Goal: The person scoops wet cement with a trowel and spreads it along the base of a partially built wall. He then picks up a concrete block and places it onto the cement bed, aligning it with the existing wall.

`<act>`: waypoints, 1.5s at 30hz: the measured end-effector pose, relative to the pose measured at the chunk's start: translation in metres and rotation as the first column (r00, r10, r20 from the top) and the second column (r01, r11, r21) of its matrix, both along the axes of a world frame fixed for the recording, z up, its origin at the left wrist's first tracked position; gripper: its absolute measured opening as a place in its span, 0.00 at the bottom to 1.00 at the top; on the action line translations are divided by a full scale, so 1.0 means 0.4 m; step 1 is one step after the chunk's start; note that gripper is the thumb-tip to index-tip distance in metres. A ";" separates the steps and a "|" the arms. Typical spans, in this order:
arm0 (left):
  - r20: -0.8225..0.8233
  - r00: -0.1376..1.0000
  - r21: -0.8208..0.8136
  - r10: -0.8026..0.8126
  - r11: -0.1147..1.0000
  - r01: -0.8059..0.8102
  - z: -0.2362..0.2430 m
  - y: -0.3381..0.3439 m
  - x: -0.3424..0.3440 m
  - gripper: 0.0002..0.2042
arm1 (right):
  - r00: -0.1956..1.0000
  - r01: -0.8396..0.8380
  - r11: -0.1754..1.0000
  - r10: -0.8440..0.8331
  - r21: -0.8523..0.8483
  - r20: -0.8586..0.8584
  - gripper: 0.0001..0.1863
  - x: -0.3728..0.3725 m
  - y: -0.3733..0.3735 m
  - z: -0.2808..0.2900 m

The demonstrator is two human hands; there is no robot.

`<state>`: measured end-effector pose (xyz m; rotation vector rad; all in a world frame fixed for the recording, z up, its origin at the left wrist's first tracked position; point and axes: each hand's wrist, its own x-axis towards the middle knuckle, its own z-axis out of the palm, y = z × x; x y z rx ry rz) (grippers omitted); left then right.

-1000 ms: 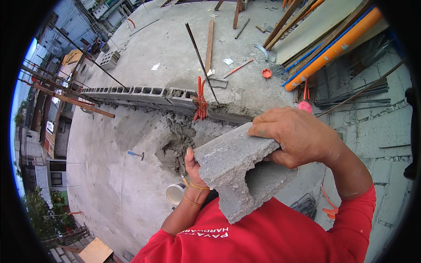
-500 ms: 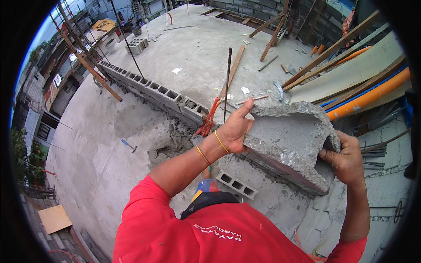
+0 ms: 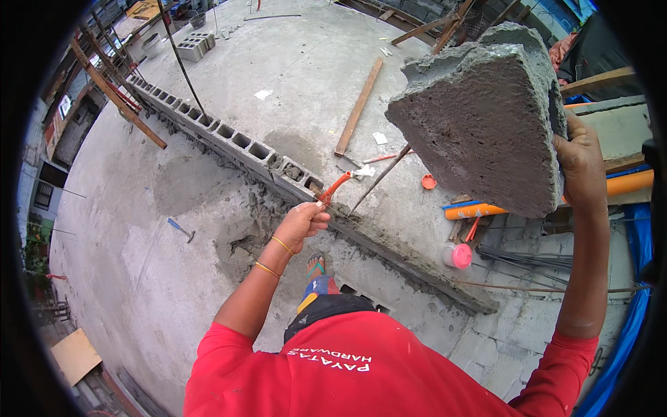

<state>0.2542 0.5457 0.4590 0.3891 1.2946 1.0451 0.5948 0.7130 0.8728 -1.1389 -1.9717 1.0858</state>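
Note:
My right hand (image 3: 578,161) grips the right edge of a large concrete block (image 3: 479,125), holding it tilted above the floor. The block has rough, jagged grey edges, and its broad dark brown face shows. My left hand (image 3: 304,226) has its fingers curled, with the fingertips at the lower end of an orange tube (image 3: 336,186); what they pinch, if anything, is too small to make out. Close by, a leaning steel bar (image 3: 379,179) rises toward the block's lower left corner. Below runs a strip of mortar (image 3: 410,260), in line with a low hollow-block row (image 3: 226,132).
A wooden plank (image 3: 358,108) lies beyond the row. At the right are a pink-lidded tub (image 3: 457,255), steel rods (image 3: 524,258) and an orange pipe (image 3: 629,183). A blue-handled hammer (image 3: 180,229) lies left. Another hollow block (image 3: 351,290) shows partly beside my foot (image 3: 316,265).
The block has risen and swung up to the right, turning its dark face into view. My left hand has let go of it and moved down-left to the orange tube. The steel bar now leans.

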 end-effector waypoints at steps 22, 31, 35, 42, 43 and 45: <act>-0.284 0.857 -0.335 0.430 0.792 -0.510 -0.630 -0.567 0.336 0.13 | 0.895 -0.165 0.910 0.300 -0.381 0.329 0.15 -0.087 0.237 -1.048; -0.235 0.906 -0.419 0.351 0.804 -0.421 -0.771 -0.598 0.533 0.12 | 0.830 -0.308 0.929 0.368 -0.205 0.419 0.17 -0.103 0.266 -1.388; -0.477 0.870 -0.247 0.123 0.931 -0.267 -0.833 -0.513 0.519 0.14 | 0.875 -0.275 0.937 0.338 -0.218 0.348 0.16 -0.112 0.258 -1.508; -0.216 0.965 -0.316 0.147 0.925 -0.212 -0.965 -0.269 0.469 0.20 | 0.840 -0.285 0.933 0.353 -0.220 0.411 0.19 -0.084 0.286 -1.769; -0.202 0.960 -0.273 0.194 0.930 -0.246 -0.994 -0.229 0.467 0.21 | 0.834 -0.262 0.939 0.337 -0.224 0.438 0.21 -0.076 0.295 -1.813; -0.132 0.948 -0.193 0.290 0.930 -0.312 -1.060 -0.142 0.469 0.22 | 0.818 -0.246 0.938 0.335 -0.242 0.468 0.25 -0.062 0.316 -1.900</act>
